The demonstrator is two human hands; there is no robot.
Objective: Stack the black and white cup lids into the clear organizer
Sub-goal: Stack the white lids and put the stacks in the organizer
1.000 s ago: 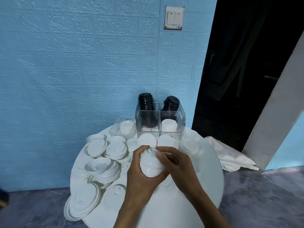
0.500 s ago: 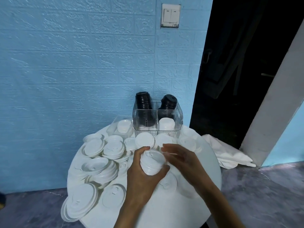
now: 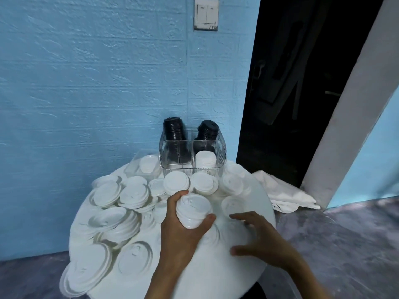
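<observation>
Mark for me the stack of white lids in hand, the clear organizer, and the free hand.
white lid stack (image 3: 193, 209), head view, side of stack.
clear organizer (image 3: 177, 156), head view, front wall.
right hand (image 3: 262, 241), head view, back of hand.

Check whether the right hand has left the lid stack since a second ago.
Yes. The right hand has let go of the white lid stack and dropped toward the near right of the table, fingers spread; the left hand grips the stack.

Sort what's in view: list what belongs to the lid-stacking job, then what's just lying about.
Part of the job:
- clear organizer
- black lid stacks in it
- white lid stack in it
- white lid stack gripped by the left hand
- loose white lids on the table
- right hand, open over the table

Lying about:
- white cloth
- light switch
</observation>
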